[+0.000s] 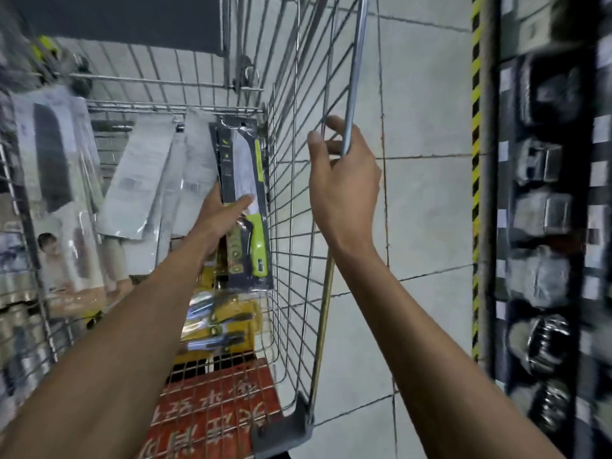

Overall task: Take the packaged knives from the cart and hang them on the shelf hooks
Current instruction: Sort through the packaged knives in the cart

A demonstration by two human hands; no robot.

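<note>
A packaged knife with a lime-green handle (255,240) on a dark card stands against the right wall inside the wire cart (298,200). My left hand (220,220) reaches into the cart and grips this package, thumb across its front below the blade. My right hand (342,173) grips the cart's right top rail (356,74), fingers curled round the bar. More packaged knives (139,180) in pale grey cards lean beside it, and yellow-carded ones (218,326) lie lower in the basket.
A shelf (543,210) with hanging dark and silver items runs down the right side, edged by a yellow-black striped post (476,160). Grey tiled floor (424,226) lies between cart and shelf. A red sign (215,412) covers the cart's near end.
</note>
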